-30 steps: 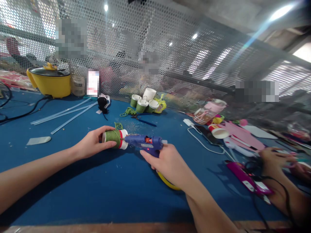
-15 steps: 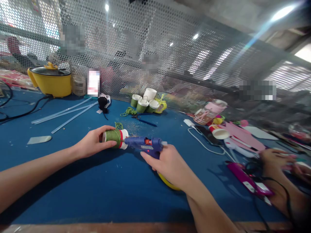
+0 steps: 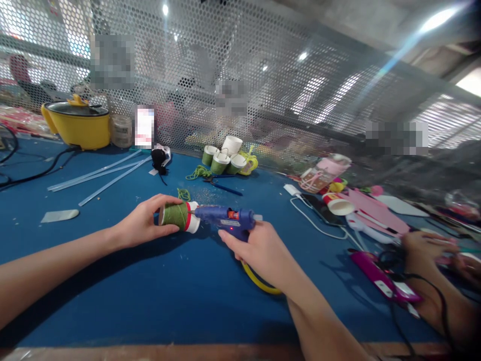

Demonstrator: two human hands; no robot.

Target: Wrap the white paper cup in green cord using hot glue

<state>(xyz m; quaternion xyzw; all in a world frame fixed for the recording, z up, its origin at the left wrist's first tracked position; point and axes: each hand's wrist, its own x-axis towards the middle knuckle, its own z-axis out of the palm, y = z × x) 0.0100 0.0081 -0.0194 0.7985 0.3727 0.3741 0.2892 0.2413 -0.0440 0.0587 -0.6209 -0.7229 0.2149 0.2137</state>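
Note:
My left hand (image 3: 145,223) is wrapped round a paper cup (image 3: 178,216) lying on its side on the blue table (image 3: 150,296); green yarn covers most of the cup, and its red-and-white rim end points right. My right hand (image 3: 259,250) grips a blue hot glue gun (image 3: 225,218), whose nozzle touches the cup's rim end. A yellow cord (image 3: 259,282) runs from the gun under my right wrist. A loose tail of green yarn (image 3: 183,193) lies just behind the cup.
Several yarn-wrapped cups (image 3: 223,159) stand near the mesh screen (image 3: 263,75). Clear glue sticks (image 3: 101,175) lie at the left, with a yellow pot (image 3: 77,125) behind. Another person's hands (image 3: 432,250) work at the right beside a magenta glue gun (image 3: 379,276), cables and pink items.
The cup has tilted a little in my left hand, and the glue gun has shifted slightly right and up at the rim end.

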